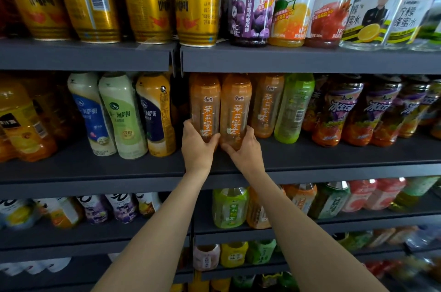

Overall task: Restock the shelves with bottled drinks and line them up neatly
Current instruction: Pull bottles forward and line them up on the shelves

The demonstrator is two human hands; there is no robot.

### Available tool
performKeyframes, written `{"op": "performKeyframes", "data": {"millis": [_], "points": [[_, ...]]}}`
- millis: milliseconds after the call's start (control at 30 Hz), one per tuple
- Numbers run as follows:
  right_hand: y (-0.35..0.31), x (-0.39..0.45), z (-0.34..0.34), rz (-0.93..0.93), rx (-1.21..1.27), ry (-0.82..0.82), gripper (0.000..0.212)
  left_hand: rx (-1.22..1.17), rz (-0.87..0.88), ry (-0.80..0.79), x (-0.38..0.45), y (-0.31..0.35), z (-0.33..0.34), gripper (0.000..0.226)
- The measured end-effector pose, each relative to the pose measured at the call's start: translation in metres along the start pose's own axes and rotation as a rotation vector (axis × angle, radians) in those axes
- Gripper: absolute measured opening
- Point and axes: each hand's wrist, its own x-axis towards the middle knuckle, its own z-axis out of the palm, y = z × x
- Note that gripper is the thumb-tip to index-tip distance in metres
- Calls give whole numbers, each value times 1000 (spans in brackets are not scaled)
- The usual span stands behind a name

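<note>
Two orange tea bottles stand side by side at the front of the middle grey shelf [334, 158]. My left hand [196, 147] grips the bottom of the left orange bottle [205, 103]. My right hand [245, 148] grips the bottom of the right orange bottle [236, 105]. Both bottles are upright and touch each other. A third orange bottle [267, 105] stands just behind them to the right, next to a green bottle [294, 108].
Milk tea bottles [121, 115] stand left of my hands, purple-labelled iced tea bottles [343, 112] to the right. Gold cans [148, 2] and juice bottles [293, 2] fill the shelf above. More drinks [230, 207] sit on the lower shelves. The shelf's front strip is bare.
</note>
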Motion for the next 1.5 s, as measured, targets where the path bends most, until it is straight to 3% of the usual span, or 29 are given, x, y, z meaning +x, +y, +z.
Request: {"op": "performKeyframes", "data": {"millis": [267, 333, 400, 467, 500, 733, 900, 1000, 1167, 1300, 1500], "points": [[-3, 2, 0, -19, 22, -26, 72, 34, 21, 39, -6, -2, 5, 73], [0, -1, -4, -30, 110, -10, 75, 68, 26, 115, -15, 2, 1, 71], [9, -6, -15, -41, 181, 156, 71, 89, 127, 217, -28, 5, 1, 61], [23, 1, -29, -7, 174, 340, 65, 127, 222, 235, -39, 7, 13, 52], [29, 9, -35, 31, 139, 355, 66, 145, 230, 217, -43, 9, 22, 51], [32, 49, -34, 100, -223, 167, 81, 403, 151, 294, -44, 8, 58, 60], [37, 62, -40, 292, -44, 170, 65, 424, 130, 264, -43, 9, 55, 60], [40, 63, -46, 315, 10, 196, 59, 397, 108, 243, -44, 9, 54, 67], [41, 40, -63, 211, -30, 166, 56, 375, 117, 231, -46, 15, 53, 54], [43, 9, -74, 72, -104, 114, 58, 170, 100, 264, -55, 26, 50, 64], [29, -26, -77, -194, -43, -75, 36, 38, 115, 4, -65, 56, 45, 79]]}}
